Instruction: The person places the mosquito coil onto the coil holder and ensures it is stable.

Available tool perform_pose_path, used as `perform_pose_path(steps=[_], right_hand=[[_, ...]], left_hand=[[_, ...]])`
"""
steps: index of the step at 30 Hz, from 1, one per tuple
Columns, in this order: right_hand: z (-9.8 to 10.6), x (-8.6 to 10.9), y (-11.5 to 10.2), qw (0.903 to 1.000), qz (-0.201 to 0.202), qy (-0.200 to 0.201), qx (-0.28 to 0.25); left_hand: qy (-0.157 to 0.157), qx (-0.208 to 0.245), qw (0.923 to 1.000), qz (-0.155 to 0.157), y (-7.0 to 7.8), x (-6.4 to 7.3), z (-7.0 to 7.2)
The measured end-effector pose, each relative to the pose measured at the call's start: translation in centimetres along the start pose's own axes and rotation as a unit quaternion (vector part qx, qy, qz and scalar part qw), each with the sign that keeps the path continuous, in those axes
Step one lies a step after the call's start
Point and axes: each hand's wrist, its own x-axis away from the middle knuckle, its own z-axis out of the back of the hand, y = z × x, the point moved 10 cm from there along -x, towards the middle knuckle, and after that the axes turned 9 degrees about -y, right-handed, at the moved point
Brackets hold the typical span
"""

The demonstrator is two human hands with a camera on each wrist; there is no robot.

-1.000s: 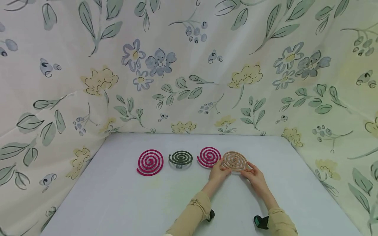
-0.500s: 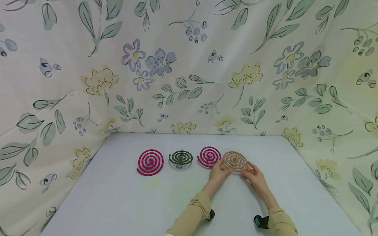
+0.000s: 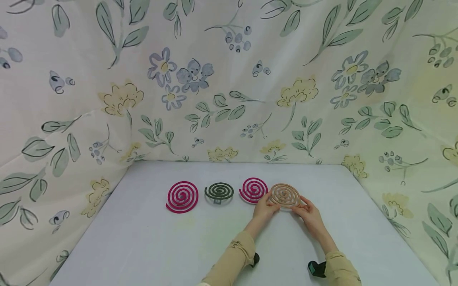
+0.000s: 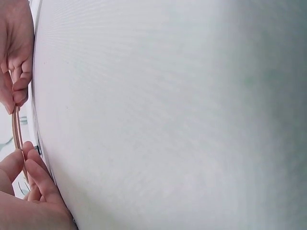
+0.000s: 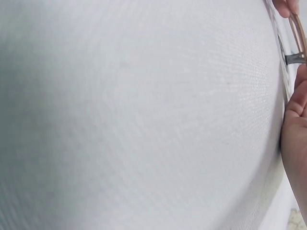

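A tan mosquito coil [image 3: 284, 195] lies roughly level between both hands, seen edge-on in the left wrist view. My left hand [image 3: 264, 209] pinches its left rim between thumb and fingers. On the opposite rim, my right hand [image 3: 309, 214] pinches it the same way. A small grey metal piece [image 5: 294, 58] shows just under the coil in the right wrist view. Close beyond my left fingertips is a magenta coil [image 3: 253, 190], which the hand slightly overlaps in the head view.
Farther left, a dark green coil [image 3: 219, 191] sits raised on a small metal stand [image 3: 217, 201]. Another magenta coil [image 3: 182, 197] lies at the row's left end. All are on a white table [image 3: 143, 238], with a floral cloth [image 3: 229, 79] hanging behind and at the sides.
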Motion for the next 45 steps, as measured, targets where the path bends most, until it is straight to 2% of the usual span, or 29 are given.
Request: perform_pose_path(steps=[8, 28, 31, 32, 35, 38, 39, 40, 45], right_hand=[[0.0, 0.0, 0.3, 1.0000, -0.001, 0.005, -0.008], [-0.2, 0.4, -0.1, 1.0000, -0.009, 0.002, 0.000], [-0.2, 0.4, -0.1, 1.0000, -0.007, 0.004, -0.005], [-0.2, 0.4, -0.2, 1.0000, -0.006, 0.004, -0.007], [-0.2, 0.3, -0.2, 0.9999, -0.005, 0.004, -0.010], [-0.3, 0.3, -0.2, 0.9999, -0.005, 0.005, -0.008], [-0.3, 0.4, -0.2, 0.9999, -0.005, 0.005, -0.008], [-0.3, 0.4, -0.3, 1.0000, -0.003, 0.004, -0.005], [-0.4, 0.5, -0.5, 1.0000, -0.001, 0.005, -0.005]], left_hand=[[-0.003, 0.014, 0.9998, -0.014, -0.2, 0.0, 0.0], [0.001, 0.022, 0.9996, -0.018, -0.2, -0.1, 0.0], [-0.003, 0.022, 0.9993, -0.029, -0.1, -0.1, 0.1], [-0.001, 0.020, 0.9984, -0.053, -0.5, -0.6, 0.0], [-0.004, 0.016, 0.9978, -0.065, -0.2, -0.5, 0.0], [-0.001, 0.027, 0.9981, -0.055, -0.2, -0.5, 0.0], [-0.002, 0.030, 0.9990, -0.033, 0.3, 0.0, 0.2], [0.000, 0.033, 0.9991, -0.026, 0.3, 0.1, 0.2], [0.005, 0.021, 0.9996, -0.017, 0.6, 0.3, 0.1]])
